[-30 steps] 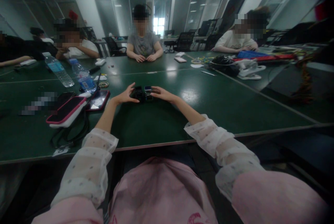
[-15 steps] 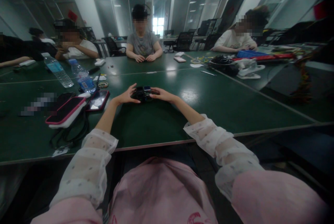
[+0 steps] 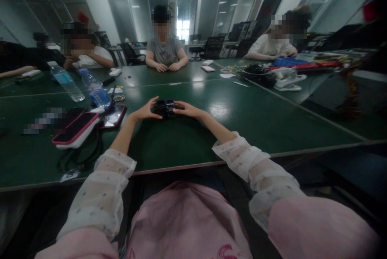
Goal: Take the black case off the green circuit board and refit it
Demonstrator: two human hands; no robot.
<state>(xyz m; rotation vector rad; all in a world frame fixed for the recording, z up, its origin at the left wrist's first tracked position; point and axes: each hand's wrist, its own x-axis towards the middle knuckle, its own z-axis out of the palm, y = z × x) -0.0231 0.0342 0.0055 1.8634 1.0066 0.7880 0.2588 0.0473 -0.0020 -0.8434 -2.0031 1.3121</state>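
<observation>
A small black device (image 3: 165, 107) with a dark, screen-like top sits over the green table (image 3: 193, 142) in front of me. My left hand (image 3: 148, 110) grips its left side, thumb toward me and fingers on the far side. On the right side, my right hand (image 3: 185, 109) holds the same device, its fingers along the far edge and the thumb nearer. Whether the device rests on the tabletop or is slightly raised, I cannot tell.
Left of my hands lie a phone (image 3: 113, 116), a pink-edged phone (image 3: 77, 127), black cables and two water bottles (image 3: 68, 81) (image 3: 96, 90). A pen (image 3: 241, 84), cables and a white clamp (image 3: 288, 79) are at the right. Several people sit around the table.
</observation>
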